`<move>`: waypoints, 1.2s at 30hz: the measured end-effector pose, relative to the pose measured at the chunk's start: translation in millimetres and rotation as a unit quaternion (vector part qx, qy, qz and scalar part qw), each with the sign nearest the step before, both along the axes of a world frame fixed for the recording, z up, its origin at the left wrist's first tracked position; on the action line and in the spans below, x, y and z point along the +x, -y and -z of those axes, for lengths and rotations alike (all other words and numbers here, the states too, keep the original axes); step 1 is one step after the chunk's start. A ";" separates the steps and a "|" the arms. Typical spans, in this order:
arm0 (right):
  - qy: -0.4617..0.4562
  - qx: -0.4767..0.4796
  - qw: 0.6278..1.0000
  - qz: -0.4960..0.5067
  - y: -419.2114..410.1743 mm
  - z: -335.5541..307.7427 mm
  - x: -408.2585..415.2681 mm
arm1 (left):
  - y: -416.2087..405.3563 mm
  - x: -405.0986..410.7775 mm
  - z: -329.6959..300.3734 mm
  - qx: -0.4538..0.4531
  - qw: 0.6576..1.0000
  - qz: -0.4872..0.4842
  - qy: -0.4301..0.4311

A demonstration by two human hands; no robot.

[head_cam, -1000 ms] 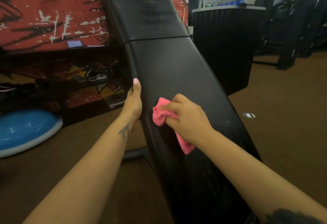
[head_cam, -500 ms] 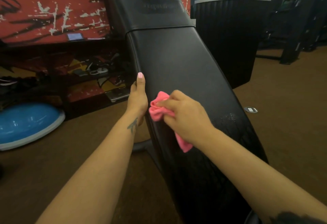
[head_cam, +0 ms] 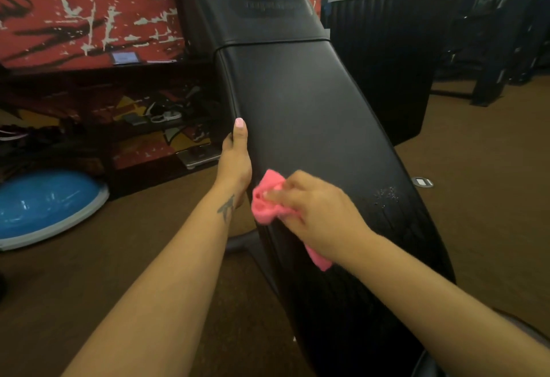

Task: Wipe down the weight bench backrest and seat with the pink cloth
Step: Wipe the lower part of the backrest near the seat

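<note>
Pink cloth (head_cam: 269,202) bunched in right hand (head_cam: 320,216), pressed on black vinyl backrest (head_cam: 300,114) near left edge. Left hand (head_cam: 235,158) bracing that edge, fingers wrapped. Droplets (head_cam: 385,196) right of cloth unwiped; seat out of sight, apparently still to do.

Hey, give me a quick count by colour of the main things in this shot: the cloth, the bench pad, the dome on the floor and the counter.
Pink: 1, the crumpled pink cloth in the right hand
Black: 2, the padded black bench backrest and the ribbed black counter
Blue: 1, the blue balance dome
Total: 4
</note>
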State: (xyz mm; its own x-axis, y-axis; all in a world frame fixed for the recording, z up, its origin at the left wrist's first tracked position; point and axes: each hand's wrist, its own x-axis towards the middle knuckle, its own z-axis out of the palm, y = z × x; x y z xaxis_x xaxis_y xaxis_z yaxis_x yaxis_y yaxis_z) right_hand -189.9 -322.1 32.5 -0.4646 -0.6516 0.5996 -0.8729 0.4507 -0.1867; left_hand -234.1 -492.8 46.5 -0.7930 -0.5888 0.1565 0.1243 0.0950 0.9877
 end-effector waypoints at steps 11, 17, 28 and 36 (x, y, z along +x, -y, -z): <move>0.018 -0.041 0.997 0.067 0.8 -7.2 -12.1 | -0.3 -2.2 0.8 -0.017 1.000 -0.014 -0.009; -0.004 0.013 1.000 0.028 -30.4 26.2 2.9 | 1.2 -4.1 2.7 0.009 1.000 0.004 -0.012; -0.010 -0.059 0.997 0.056 -11.4 4.6 -13.4 | 2.0 -4.1 3.6 -0.006 1.000 -0.001 -0.024; 0.001 -0.023 0.998 0.058 -59.7 37.5 -14.8 | 0.7 -1.5 2.4 0.008 1.000 0.019 -0.017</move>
State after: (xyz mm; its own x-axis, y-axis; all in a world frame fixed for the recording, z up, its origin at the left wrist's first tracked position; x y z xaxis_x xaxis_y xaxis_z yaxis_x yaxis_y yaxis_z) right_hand -204.7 -262.4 -5.0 -0.5369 -0.5645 0.6270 -0.8145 0.5403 -0.2111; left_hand -235.6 -493.5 44.0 -0.8095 -0.5608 0.1741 0.1612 0.0729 0.9842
